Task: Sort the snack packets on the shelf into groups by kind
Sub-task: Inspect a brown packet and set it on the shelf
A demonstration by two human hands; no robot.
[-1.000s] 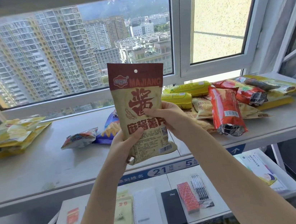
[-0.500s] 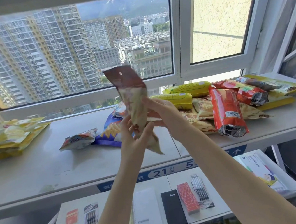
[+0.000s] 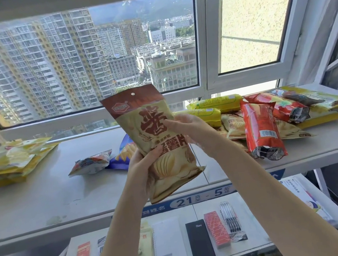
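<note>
I hold a tan and brown chip packet [image 3: 151, 117] upright above the grey shelf [image 3: 44, 198], its front facing me and its top tilted left. My left hand [image 3: 141, 163] grips its lower left side. My right hand [image 3: 187, 125] pinches its right edge at mid height. On the shelf's left end lies a stack of yellow packets [image 3: 10, 157]. A small white packet [image 3: 91, 162] and a blue chip packet [image 3: 124, 153] lie behind the held packet. A mixed heap with yellow packets [image 3: 216, 102] and a red packet [image 3: 260, 128] covers the right end.
A window frame [image 3: 208, 88] runs along the shelf's back. Below is a second shelf [image 3: 254, 247] with notebooks, a black diary [image 3: 200, 242], a red box [image 3: 217, 231] and a pen pack [image 3: 231, 218]. A blue label strip [image 3: 194, 199] marks the upper shelf's front edge.
The packet has been turned about its long axis from back, through edge-on, to front facing me. Both hands shifted their hold on it and it now tilts left.
</note>
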